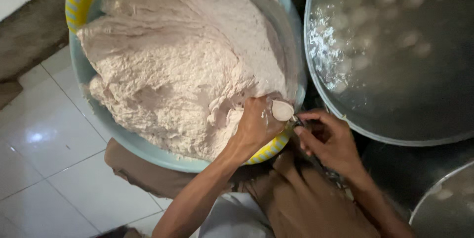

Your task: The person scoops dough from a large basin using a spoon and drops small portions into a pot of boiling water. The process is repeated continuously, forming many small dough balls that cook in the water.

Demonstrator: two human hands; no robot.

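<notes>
squeezing a dough ball [282,110] atop left hand [256,124].

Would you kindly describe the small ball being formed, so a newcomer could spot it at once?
Start at the big basin heaped with pale pink paste. At its lower right rim, the left hand squeezes paste. The smooth round ball bulges from its grip, beside the right hand; unlike the ragged paste, it is glossy and neatly rounded.
</notes>
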